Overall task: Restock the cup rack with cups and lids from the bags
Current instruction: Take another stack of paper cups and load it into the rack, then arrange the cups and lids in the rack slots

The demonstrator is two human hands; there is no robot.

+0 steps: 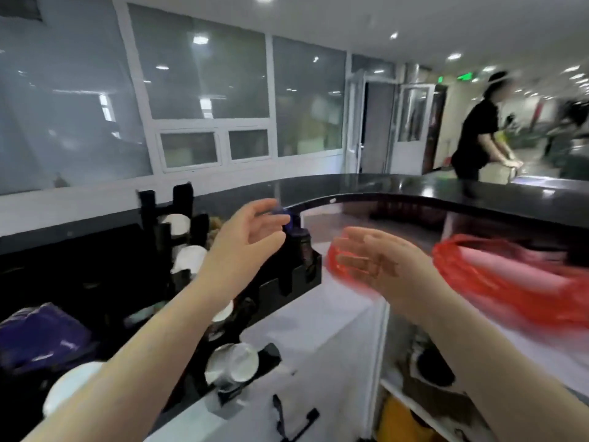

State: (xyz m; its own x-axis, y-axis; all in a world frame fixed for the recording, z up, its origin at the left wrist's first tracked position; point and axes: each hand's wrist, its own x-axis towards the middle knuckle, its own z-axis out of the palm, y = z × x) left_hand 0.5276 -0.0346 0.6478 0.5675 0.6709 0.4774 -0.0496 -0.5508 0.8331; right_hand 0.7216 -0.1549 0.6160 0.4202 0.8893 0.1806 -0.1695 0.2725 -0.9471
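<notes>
1. My left hand (245,237) is raised over the black cup rack (287,282); its grip is open, fingers spread and curled a little, holding nothing. The fingertips reach toward a dark purple stack of cups (298,237) standing at the far end of the rack, at about 1 o'clock from the palm; the blur keeps me from telling whether they touch it.
2. My right hand (379,260) hovers at 3 o'clock from the left one, palm turned inward, fingers extended, grip open and empty.
3. A red plastic bag (510,275) lies on the white table (318,330) at 3 o'clock from my right hand. It is smeared by motion blur, and a part of the red shows behind my right fingers, so contact cannot be judged.
4. The rack runs along the left side of the table from 7 o'clock to 12 o'clock of the view. White cups or lids sit in its slots: one white stack (188,260) under my left wrist, and another white cup stack (231,365) lying on its side nearer to me.
5. A purple bag (41,336) lies at 8 o'clock, left of the rack.
6. Beyond the rack curves a glossy black counter (446,193); a person in black (478,135) stands past it at 2 o'clock.
</notes>
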